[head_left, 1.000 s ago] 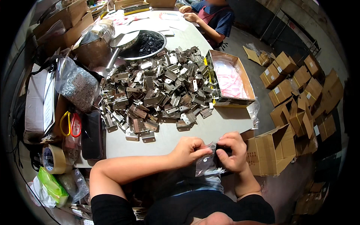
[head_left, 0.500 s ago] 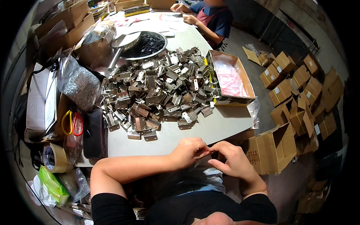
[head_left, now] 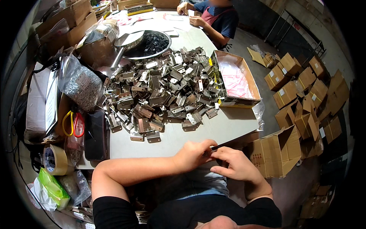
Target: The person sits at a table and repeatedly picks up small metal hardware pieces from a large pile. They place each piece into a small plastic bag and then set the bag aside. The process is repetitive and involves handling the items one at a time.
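Observation:
In front of my body, just past the table's near edge, both hands meet. My left hand (head_left: 193, 155) is closed in a pinch, with a small dark piece (head_left: 214, 147) showing at its fingertips. My right hand (head_left: 233, 163) is curled against the same spot, its thumb and fingers bent inward. Whatever lies between its fingers is mostly hidden. Beyond the hands, a large heap of bent metal brackets with holes (head_left: 164, 89) covers the middle of the table (head_left: 225, 131).
Behind the heap stands a metal bowl (head_left: 167, 49) of black parts, with a metal scoop (head_left: 119, 57) on it. An open box (head_left: 249, 82) of pink-and-white packets is right. Scissors (head_left: 79, 126), tape (head_left: 57, 160) and a screw bag (head_left: 81, 86) lie left. A person (head_left: 217, 23) sits beyond; cartons (head_left: 284, 95) cover the floor.
My left fingers have lifted slightly, and a dark piece now shows between the hands. My right hand has shifted a little. The other person's hands have moved slightly.

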A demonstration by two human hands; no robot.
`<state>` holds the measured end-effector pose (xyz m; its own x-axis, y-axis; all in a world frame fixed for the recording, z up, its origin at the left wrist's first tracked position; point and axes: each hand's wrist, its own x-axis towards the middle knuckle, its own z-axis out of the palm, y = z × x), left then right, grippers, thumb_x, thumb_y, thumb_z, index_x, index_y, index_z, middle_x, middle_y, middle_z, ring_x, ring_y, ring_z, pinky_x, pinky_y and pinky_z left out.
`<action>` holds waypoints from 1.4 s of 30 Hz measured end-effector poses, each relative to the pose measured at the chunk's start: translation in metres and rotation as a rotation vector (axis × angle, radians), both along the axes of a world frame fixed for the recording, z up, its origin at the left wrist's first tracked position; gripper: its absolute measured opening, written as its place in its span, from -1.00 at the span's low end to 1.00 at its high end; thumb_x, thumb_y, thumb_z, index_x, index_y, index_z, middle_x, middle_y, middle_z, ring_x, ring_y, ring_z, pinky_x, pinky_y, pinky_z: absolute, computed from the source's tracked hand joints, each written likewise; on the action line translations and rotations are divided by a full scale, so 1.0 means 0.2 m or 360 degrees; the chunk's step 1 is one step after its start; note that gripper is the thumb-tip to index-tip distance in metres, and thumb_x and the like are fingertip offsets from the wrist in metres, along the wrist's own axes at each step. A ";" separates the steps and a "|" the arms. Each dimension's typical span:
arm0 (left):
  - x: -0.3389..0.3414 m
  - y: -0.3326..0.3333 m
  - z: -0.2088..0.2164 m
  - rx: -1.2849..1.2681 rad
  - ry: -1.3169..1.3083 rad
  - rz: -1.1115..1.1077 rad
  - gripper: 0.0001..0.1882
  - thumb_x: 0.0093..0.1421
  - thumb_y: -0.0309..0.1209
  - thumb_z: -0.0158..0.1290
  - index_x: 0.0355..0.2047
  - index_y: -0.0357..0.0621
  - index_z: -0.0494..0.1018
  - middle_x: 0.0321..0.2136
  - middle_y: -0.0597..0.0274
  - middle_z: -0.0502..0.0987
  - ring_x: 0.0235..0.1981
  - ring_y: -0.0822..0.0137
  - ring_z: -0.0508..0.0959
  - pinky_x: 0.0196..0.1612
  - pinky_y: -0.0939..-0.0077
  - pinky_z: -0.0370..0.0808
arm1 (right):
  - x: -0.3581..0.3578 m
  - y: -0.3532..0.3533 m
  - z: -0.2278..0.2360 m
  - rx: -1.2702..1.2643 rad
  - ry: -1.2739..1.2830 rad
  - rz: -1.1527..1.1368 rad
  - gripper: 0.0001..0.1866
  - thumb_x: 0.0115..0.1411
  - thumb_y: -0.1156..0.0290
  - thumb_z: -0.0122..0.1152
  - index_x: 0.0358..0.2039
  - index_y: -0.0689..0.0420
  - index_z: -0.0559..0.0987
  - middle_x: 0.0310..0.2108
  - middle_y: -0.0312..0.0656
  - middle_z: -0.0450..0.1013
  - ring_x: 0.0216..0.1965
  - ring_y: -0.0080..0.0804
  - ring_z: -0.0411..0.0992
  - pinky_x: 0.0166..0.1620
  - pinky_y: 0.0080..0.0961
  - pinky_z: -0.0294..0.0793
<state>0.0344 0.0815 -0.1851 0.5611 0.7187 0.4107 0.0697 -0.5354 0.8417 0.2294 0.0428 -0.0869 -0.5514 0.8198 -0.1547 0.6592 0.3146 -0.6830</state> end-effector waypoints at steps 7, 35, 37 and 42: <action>0.02 0.00 -0.03 0.0331 0.0060 -0.0041 -0.38 -0.08 -0.48 0.30 0.01 -0.24 0.32 -0.11 -0.05 0.47 -0.16 -0.08 0.53 -0.16 0.22 0.52 | 0.03 0.03 -0.02 0.0202 -0.0061 0.0473 -0.54 0.12 0.04 0.31 -0.10 0.11 0.60 0.05 0.06 0.33 -0.04 0.06 0.43 -0.07 -0.23 0.49; 0.04 -0.02 -0.04 -0.0782 0.0129 -0.0619 -0.48 0.05 -0.40 0.29 0.03 -0.16 0.41 -0.44 0.29 0.47 -0.39 0.51 0.46 -0.30 0.58 0.47 | 0.14 0.38 -0.35 0.0864 0.0232 -0.0940 -0.83 0.04 0.61 0.14 -0.30 0.26 0.55 -0.50 -0.18 0.50 -0.51 -0.43 0.51 -0.42 -0.51 0.48; 0.04 -0.02 -0.03 -0.0742 0.0158 -0.0629 -0.49 0.05 -0.40 0.28 0.02 -0.17 0.41 -0.44 0.30 0.47 -0.39 0.51 0.46 -0.29 0.58 0.47 | 0.21 0.43 -0.39 0.0353 0.0519 -0.1152 -0.93 0.10 0.56 0.14 -0.37 0.27 0.51 -0.55 -0.31 0.47 -0.61 -0.61 0.42 -0.51 -0.66 0.40; 0.04 -0.01 -0.04 -0.0743 0.0158 -0.0627 -0.49 0.06 -0.39 0.28 0.01 -0.17 0.41 -0.44 0.30 0.47 -0.40 0.50 0.47 -0.28 0.58 0.47 | 0.27 0.47 -0.34 -0.0453 0.0782 -0.1122 -0.90 0.11 0.50 0.24 -0.37 0.18 0.49 -0.59 -0.38 0.39 -0.64 -0.66 0.36 -0.55 -0.73 0.34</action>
